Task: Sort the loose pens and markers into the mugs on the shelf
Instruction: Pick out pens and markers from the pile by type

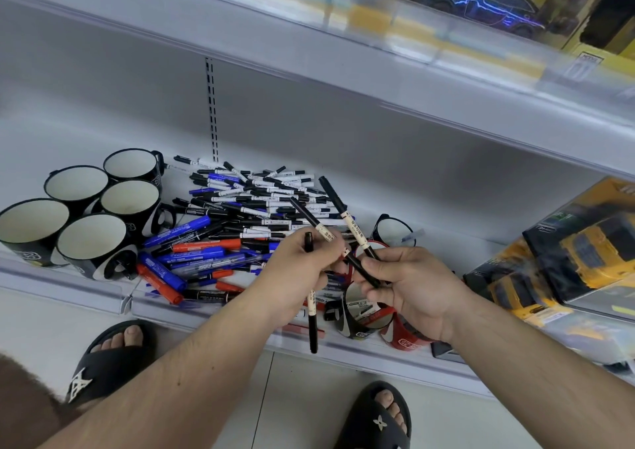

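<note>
A heap of loose pens and markers (pixel 240 221) in black, blue and red lies in the middle of the white shelf (pixel 343 345). My left hand (pixel 295 273) grips black-and-white pens (pixel 312 314); one hangs down below the fist and another sticks up to the right. My right hand (pixel 409 283) pinches a black-and-white pen (pixel 347 218) that slants up to the left. Several empty black mugs (pixel 92 242) stand at the left. Under my hands stand a black mug (pixel 357 314) and a red mug (pixel 402 335); another black mug (pixel 391 232) is behind them.
Boxed yellow toy trucks (pixel 567 259) lie at the right end of the shelf. An upper shelf (pixel 446 70) overhangs the work area, with toy boxes on it. My sandalled feet (pixel 113 355) stand on the tiled floor below the shelf edge.
</note>
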{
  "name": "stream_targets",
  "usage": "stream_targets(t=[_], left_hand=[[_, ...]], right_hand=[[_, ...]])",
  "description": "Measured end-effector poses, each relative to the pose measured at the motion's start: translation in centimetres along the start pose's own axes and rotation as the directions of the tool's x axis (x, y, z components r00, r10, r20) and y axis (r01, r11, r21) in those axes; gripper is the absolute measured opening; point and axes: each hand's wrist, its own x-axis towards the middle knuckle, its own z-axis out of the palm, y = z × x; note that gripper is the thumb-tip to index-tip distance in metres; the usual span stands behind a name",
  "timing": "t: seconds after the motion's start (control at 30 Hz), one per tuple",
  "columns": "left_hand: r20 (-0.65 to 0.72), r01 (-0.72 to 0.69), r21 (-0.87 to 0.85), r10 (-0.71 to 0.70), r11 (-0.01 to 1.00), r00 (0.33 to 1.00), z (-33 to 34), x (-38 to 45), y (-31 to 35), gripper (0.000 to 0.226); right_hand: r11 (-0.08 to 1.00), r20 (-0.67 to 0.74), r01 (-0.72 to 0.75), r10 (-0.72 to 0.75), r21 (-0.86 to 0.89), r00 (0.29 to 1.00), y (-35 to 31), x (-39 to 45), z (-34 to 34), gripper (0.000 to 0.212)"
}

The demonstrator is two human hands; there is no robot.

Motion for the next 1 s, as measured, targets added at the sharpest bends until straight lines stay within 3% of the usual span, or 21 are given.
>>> stream_targets(t=[0.17,0.43,0.6,0.8,0.87,0.93,1.0], left_hand=[[0.033,-0.028,-0.024,0.029,0.999,0.999,0.3,0.2,-0.3,0.01],[-0.016,0.013,-0.093,-0.015,0.996,1.0,0.9,0.5,-0.9,0.008],[-0.055,0.042,-0.279,-0.06,0.959,0.997,1.2,0.9,-0.5,0.007],[-0.019,0.146,-0.364,-0.164,0.92,0.986,1.1,1.0,-0.2,0.01],[-0.059,0.171,-0.353,-0.204,0.92,0.977,0.4,1.3,-0.4,0.009],[-0.084,0.207,-0.339,-0.249,0.918,0.965,0.2,1.4,-0.8,0.015],[-0.06,0.241,-0.363,-0.281,0.9,0.958,0.5,1.5,-1.0,0.019]], right_hand=[[0.993,0.11,-0.022,0.034,-0.113,0.993,-0.2,-0.2,-0.3,0.021],[0.891,0.105,0.079,-0.035,-0.448,0.994,0.0,-0.3,-0.4,0.015],[0.96,-0.104,0.21,-0.232,-0.186,0.967,-0.3,-0.3,-1.0,0.021],[0.914,-0.279,0.347,-0.396,-0.209,0.875,-1.4,-0.2,-2.3,0.019],[0.899,-0.422,0.342,-0.431,-0.272,0.798,-2.6,0.5,-4.8,0.016],[0.805,-0.517,0.186,-0.519,-0.563,0.681,-3.6,1.2,-8.4,0.013],[0.527,-0.442,-0.075,-0.618,-0.846,0.65,-3.8,1.9,-11.5,0.019]])
